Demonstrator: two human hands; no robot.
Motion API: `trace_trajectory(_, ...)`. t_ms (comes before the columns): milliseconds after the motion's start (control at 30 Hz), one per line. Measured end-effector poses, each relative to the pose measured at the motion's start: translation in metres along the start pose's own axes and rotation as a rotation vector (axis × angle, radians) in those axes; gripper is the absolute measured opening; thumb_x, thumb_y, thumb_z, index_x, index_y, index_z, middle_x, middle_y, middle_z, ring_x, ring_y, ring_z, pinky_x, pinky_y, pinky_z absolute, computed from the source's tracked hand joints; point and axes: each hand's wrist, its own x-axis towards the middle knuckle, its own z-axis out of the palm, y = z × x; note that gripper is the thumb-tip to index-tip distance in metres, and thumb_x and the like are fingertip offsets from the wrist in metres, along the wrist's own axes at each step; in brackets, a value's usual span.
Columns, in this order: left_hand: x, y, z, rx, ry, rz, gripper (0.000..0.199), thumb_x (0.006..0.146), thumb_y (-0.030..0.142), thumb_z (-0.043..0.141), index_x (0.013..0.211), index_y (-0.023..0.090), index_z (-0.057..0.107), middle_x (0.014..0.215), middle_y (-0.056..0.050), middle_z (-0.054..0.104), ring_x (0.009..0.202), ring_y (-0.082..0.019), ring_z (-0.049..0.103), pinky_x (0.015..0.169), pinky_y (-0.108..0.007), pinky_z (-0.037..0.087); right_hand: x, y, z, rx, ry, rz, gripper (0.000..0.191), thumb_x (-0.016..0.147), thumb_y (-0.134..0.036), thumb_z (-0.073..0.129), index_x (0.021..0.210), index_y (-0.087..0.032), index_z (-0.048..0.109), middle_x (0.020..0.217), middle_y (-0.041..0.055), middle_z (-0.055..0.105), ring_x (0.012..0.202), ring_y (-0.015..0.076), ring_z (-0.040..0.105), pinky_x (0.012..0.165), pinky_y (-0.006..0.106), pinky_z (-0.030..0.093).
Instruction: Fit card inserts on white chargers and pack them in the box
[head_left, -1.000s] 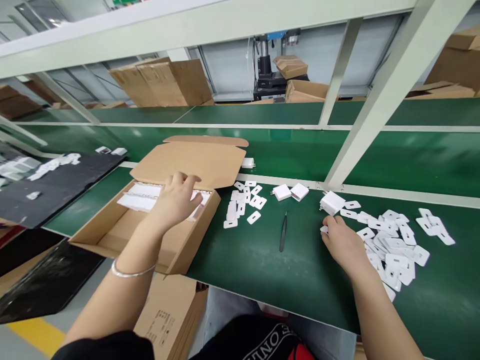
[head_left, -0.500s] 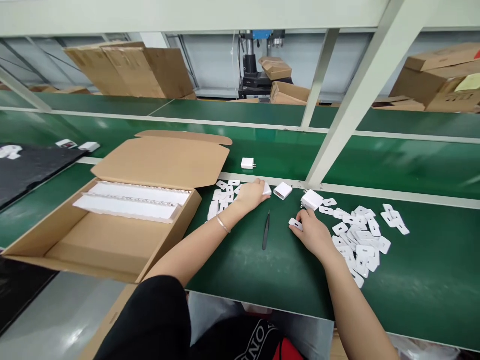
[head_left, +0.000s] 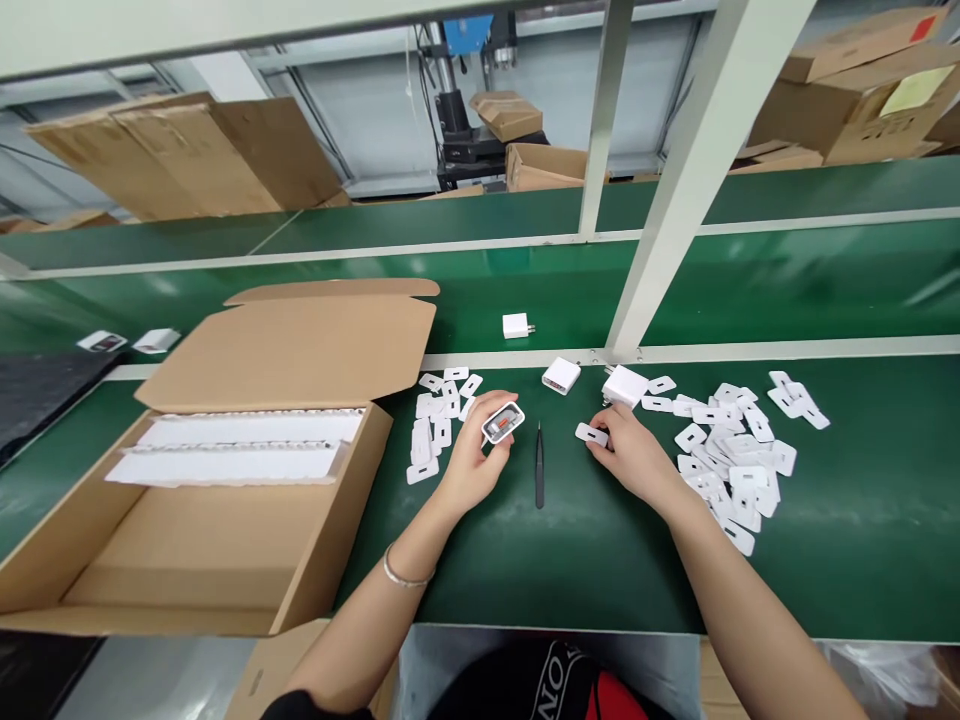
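My left hand (head_left: pixel 480 450) grips a white charger housing (head_left: pixel 503 423), its open end facing up toward me with parts showing inside. Between the thumb and fingers of my right hand (head_left: pixel 626 445) is a white cover plate (head_left: pixel 592 434) with a small slot. Dark tweezers (head_left: pixel 539 468) lie on the green bench between my hands. Just beyond my right hand sits a white charger (head_left: pixel 624 386) with prongs, and another white charger housing (head_left: pixel 561 375) rests to its left. Loose white cover plates are piled (head_left: pixel 739 460) to the right and in a smaller group (head_left: pixel 435 415) on the left.
An open cardboard box (head_left: pixel 322 530) with white dividers (head_left: pixel 232 465) takes up the left side. One white charger (head_left: pixel 516 325) stands behind the bench's pale strip. A slanted white post (head_left: pixel 667 200) rises at the back. Cardboard boxes and a drill press (head_left: pixel 457 130) are behind the shelf.
My left hand has drawn the charger housing back toward me and turned its open end up. My right hand still holds the cover plate in nearly the same place. The view has tilted and shifted.
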Motion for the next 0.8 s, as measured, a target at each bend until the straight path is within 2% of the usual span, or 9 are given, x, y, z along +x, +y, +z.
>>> trace_trajectory(100, -0.003, 0.000, -0.002, -0.008, -0.040, 0.006, 0.043, 0.097, 0.014, 0.050, 0.136, 0.026, 0.060, 0.134, -0.012, 0.058, 0.108, -0.023, 0.063, 0.091, -0.039, 0.056, -0.001, -0.007, -0.002, 0.083, 0.069, -0.038, 0.009, 0.090, -0.022, 0.064, 0.099, -0.020, 0.062, 0.099, 0.0043, 0.062, 0.070, 0.0168, 0.061, 0.061, 0.031, 0.045)
trace_trajectory(200, -0.006, 0.004, -0.005, -0.055, -0.114, -0.022, 0.043, 0.095, 0.012, 0.048, 0.134, 0.025, 0.060, 0.130, -0.011, 0.061, 0.118, -0.026, 0.062, 0.100, -0.042, 0.053, -0.007, -0.023, -0.004, 0.268, 0.202, -0.192, 0.010, 0.091, -0.022, 0.064, 0.101, -0.022, 0.063, 0.093, 0.0030, 0.062, 0.077, 0.0173, 0.059, 0.067, 0.030, 0.048)
trace_trajectory(300, -0.010, 0.013, -0.003, -0.060, -0.181, -0.046, 0.046, 0.091, 0.009, 0.047, 0.132, 0.025, 0.060, 0.128, -0.009, 0.061, 0.121, -0.025, 0.061, 0.102, -0.040, 0.050, -0.015, -0.038, -0.003, 0.452, 0.298, -0.352, 0.015, 0.092, -0.021, 0.065, 0.107, -0.024, 0.064, 0.097, 0.0031, 0.061, 0.082, 0.0166, 0.058, 0.073, 0.030, 0.050)
trace_trajectory(400, -0.011, 0.022, 0.002, 0.021, -0.214, -0.034, 0.049, 0.085, 0.006, 0.046, 0.128, 0.024, 0.061, 0.124, -0.008, 0.062, 0.116, -0.024, 0.063, 0.097, -0.036, 0.051, -0.019, -0.043, 0.001, 0.502, 0.317, -0.411, 0.020, 0.093, -0.019, 0.066, 0.111, -0.025, 0.064, 0.102, 0.0038, 0.061, 0.084, 0.0165, 0.059, 0.072, 0.030, 0.051)
trace_trajectory(500, -0.012, 0.026, 0.005, 0.158, -0.215, -0.004, 0.054, 0.079, 0.004, 0.046, 0.128, 0.023, 0.060, 0.122, -0.008, 0.063, 0.111, -0.023, 0.065, 0.089, -0.034, 0.052, -0.016, -0.037, 0.006, 0.410, 0.325, -0.381, 0.018, 0.094, -0.018, 0.064, 0.111, -0.023, 0.063, 0.104, 0.0052, 0.062, 0.090, 0.0192, 0.061, 0.076, 0.032, 0.053)
trace_trajectory(567, -0.013, 0.027, 0.006, 0.238, -0.201, 0.013, 0.055, 0.078, 0.005, 0.045, 0.129, 0.023, 0.059, 0.123, -0.009, 0.063, 0.110, -0.023, 0.066, 0.086, -0.033, 0.053, -0.013, -0.030, 0.009, 0.258, 0.348, -0.347, 0.015, 0.094, -0.018, 0.064, 0.109, -0.021, 0.064, 0.104, 0.0073, 0.062, 0.095, 0.0229, 0.061, 0.081, 0.037, 0.054)
trace_trajectory(633, -0.014, 0.027, 0.007, 0.292, -0.179, 0.017, 0.054, 0.078, 0.006, 0.046, 0.128, 0.023, 0.059, 0.123, -0.008, 0.064, 0.108, -0.023, 0.067, 0.084, -0.032, 0.053, -0.010, -0.026, 0.012, 0.054, 0.349, -0.349, 0.021, 0.093, -0.014, 0.063, 0.113, -0.018, 0.065, 0.108, 0.0110, 0.062, 0.101, 0.0275, 0.059, 0.087, 0.042, 0.053)
trace_trajectory(733, -0.015, 0.028, 0.008, 0.333, -0.121, 0.007, 0.051, 0.079, 0.006, 0.046, 0.126, 0.022, 0.059, 0.121, -0.008, 0.065, 0.104, -0.021, 0.068, 0.084, -0.031, 0.054, -0.010, -0.029, 0.016, -0.186, 0.254, -0.483, 0.037, 0.091, -0.004, 0.058, 0.123, -0.021, 0.069, 0.119, 0.0138, 0.060, 0.108, 0.0305, 0.057, 0.090, 0.045, 0.052)
trace_trajectory(800, -0.016, 0.028, 0.009, 0.350, -0.073, 0.002, 0.050, 0.079, 0.006, 0.047, 0.125, 0.022, 0.060, 0.120, -0.008, 0.065, 0.104, -0.021, 0.068, 0.085, -0.031, 0.055, -0.011, -0.035, 0.020, -0.229, 0.140, -0.599, 0.036, 0.095, -0.005, 0.057, 0.120, -0.026, 0.072, 0.122, 0.0117, 0.061, 0.108, 0.0281, 0.058, 0.089, 0.042, 0.052)
